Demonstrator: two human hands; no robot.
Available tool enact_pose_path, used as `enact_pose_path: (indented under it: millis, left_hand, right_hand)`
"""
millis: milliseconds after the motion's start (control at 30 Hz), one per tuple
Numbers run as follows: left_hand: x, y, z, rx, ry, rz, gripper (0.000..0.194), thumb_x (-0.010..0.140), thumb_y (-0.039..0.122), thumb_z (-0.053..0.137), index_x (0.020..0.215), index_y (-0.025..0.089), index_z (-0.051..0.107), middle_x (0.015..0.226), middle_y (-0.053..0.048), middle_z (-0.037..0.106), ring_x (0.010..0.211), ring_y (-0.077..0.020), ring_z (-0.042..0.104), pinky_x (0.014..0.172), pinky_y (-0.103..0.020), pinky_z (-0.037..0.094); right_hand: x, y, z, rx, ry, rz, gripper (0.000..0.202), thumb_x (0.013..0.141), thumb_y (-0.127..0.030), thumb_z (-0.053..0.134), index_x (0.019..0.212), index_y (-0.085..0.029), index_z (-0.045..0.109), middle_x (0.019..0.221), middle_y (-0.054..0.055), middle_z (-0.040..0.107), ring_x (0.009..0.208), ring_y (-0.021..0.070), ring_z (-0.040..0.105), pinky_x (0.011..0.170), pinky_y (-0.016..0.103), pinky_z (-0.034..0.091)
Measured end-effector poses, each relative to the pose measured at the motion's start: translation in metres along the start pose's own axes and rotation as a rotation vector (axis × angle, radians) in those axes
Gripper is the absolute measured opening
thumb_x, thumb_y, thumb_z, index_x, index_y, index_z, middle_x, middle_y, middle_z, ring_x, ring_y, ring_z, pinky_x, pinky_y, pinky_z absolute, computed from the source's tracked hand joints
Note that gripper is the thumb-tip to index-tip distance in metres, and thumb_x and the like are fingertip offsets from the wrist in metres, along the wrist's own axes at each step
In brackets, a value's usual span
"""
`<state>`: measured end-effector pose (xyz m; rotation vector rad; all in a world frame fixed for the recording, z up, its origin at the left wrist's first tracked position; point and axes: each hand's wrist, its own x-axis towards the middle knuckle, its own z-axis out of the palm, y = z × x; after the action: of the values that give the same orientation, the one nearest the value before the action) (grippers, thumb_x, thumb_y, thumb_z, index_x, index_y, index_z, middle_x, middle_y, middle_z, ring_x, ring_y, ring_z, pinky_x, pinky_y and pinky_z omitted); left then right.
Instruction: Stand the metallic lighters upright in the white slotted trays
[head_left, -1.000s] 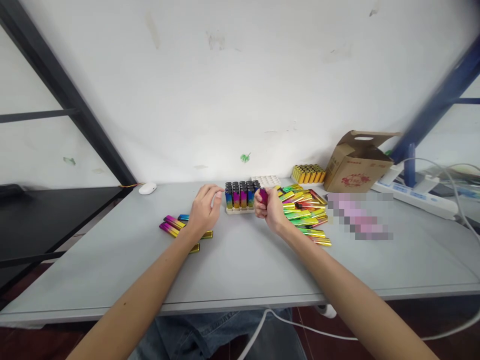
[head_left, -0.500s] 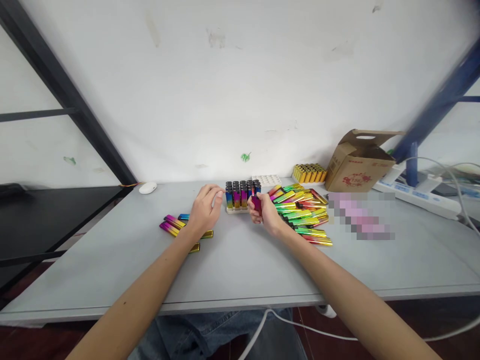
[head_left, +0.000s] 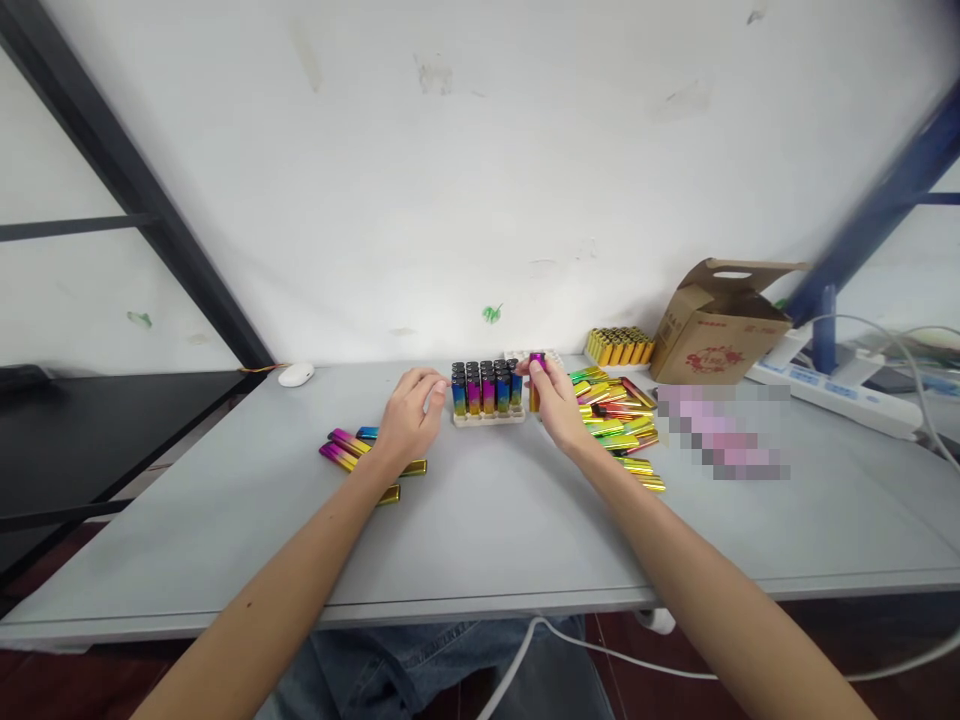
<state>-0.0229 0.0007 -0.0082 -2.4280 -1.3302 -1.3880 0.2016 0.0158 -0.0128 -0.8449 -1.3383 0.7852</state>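
Note:
My right hand point(head_left: 553, 400) grips an upright lighter point(head_left: 535, 400), purple at its upper end and gold lower down, just right of a filled white tray point(head_left: 489, 419). Rows of black-topped lighters point(head_left: 488, 392) in blue and purple fading to gold stand in that tray. My left hand point(head_left: 411, 412) rests to the tray's left, thumb apart from loosely bent fingers, with nothing seen in it. Under and beside the left wrist lie several purple, blue and gold lighters point(head_left: 347, 446). A heap of green, red and gold lighters point(head_left: 619, 425) lies by my right wrist, partly covered.
Behind my right hand is another white tray point(head_left: 512, 355), mostly hidden. Gold lighters point(head_left: 621, 347) fill a tray near the open cardboard box point(head_left: 712, 335). A white power strip point(head_left: 840, 390) lies at right, a white round-edged object point(head_left: 295, 375) at left. A blurred patch covers something pink.
My right hand has moved right and slightly up from the tray's front right corner, and the lighter in it now shows purple end up. My left hand has stayed put.

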Motion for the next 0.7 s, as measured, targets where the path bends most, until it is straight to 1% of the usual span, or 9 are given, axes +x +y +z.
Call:
enact_pose_path:
  millis: [67,133,233,333,467,567,633,700]
  left_hand:
    - [0.0,0.0,0.0,0.011,-0.011,-0.003,0.032,0.1,0.031,0.034,0.099,0.018,0.063,0.101,-0.008,0.061,0.099,-0.0212,0.058,0.09,-0.036,0.045]
    - [0.0,-0.001,0.001,0.021,-0.018,-0.002,0.03,0.099,0.03,0.035,0.099,0.019,0.063,0.101,-0.007,0.061,0.098,-0.0212,0.058,0.09,-0.036,0.046]
    - [0.0,-0.002,0.002,0.04,-0.008,0.016,0.026,0.098,0.029,0.039,0.097,0.019,0.063,0.1,-0.007,0.061,0.097,-0.0206,0.058,0.09,-0.035,0.046]
    - [0.0,-0.004,0.003,0.064,-0.004,0.023,0.023,0.097,0.028,0.041,0.095,0.019,0.062,0.1,-0.006,0.061,0.097,-0.0204,0.058,0.089,-0.035,0.046]
    - [0.001,-0.004,0.004,0.074,0.003,0.016,0.023,0.097,0.029,0.042,0.094,0.019,0.062,0.1,-0.007,0.062,0.097,-0.0202,0.059,0.089,-0.034,0.046]
    - [0.002,-0.002,0.002,0.066,-0.001,0.003,0.025,0.097,0.031,0.041,0.095,0.019,0.063,0.1,-0.007,0.062,0.096,-0.0205,0.059,0.089,-0.035,0.046]
    - [0.003,-0.001,-0.002,0.058,-0.017,-0.026,0.03,0.098,0.033,0.037,0.096,0.02,0.064,0.1,-0.007,0.064,0.096,-0.0207,0.06,0.088,-0.035,0.046]
    - [0.004,-0.002,-0.007,0.069,-0.044,-0.09,0.035,0.098,0.034,0.033,0.095,0.02,0.065,0.099,-0.007,0.066,0.095,-0.0215,0.061,0.087,-0.035,0.046]
  right_hand:
    - [0.002,0.0,-0.003,-0.125,0.008,-0.091,0.03,0.087,-0.047,0.054,0.095,-0.02,0.064,0.101,0.007,0.063,0.094,0.02,0.06,0.08,0.032,0.05]
    - [0.002,0.001,-0.005,-0.196,0.0,-0.139,0.029,0.084,-0.044,0.06,0.1,-0.02,0.068,0.104,0.008,0.065,0.094,0.0213,0.061,0.078,0.034,0.051]
    - [0.002,0.003,-0.007,-0.284,-0.027,-0.194,0.025,0.083,-0.038,0.062,0.098,-0.02,0.071,0.1,0.008,0.069,0.09,0.0217,0.063,0.075,0.035,0.051]
    - [0.001,0.007,-0.009,-0.409,-0.055,-0.264,0.021,0.084,-0.032,0.061,0.099,-0.021,0.071,0.099,0.008,0.071,0.089,0.0219,0.063,0.077,0.036,0.051]
    - [0.0,0.016,-0.013,-0.523,-0.08,-0.267,0.023,0.083,-0.029,0.06,0.103,-0.021,0.068,0.099,0.008,0.072,0.091,0.0231,0.064,0.082,0.039,0.05]
    - [0.0,0.02,-0.016,-0.564,-0.085,-0.262,0.025,0.083,-0.029,0.06,0.106,-0.02,0.064,0.097,0.007,0.071,0.089,0.0228,0.064,0.083,0.039,0.049]
    - [0.0,0.019,-0.017,-0.576,-0.079,-0.263,0.027,0.083,-0.029,0.06,0.108,-0.021,0.061,0.095,0.006,0.069,0.087,0.0221,0.064,0.081,0.038,0.049]
    - [-0.001,0.016,-0.017,-0.584,-0.074,-0.253,0.026,0.083,-0.03,0.059,0.107,-0.021,0.059,0.093,0.005,0.069,0.085,0.0217,0.064,0.08,0.037,0.049]
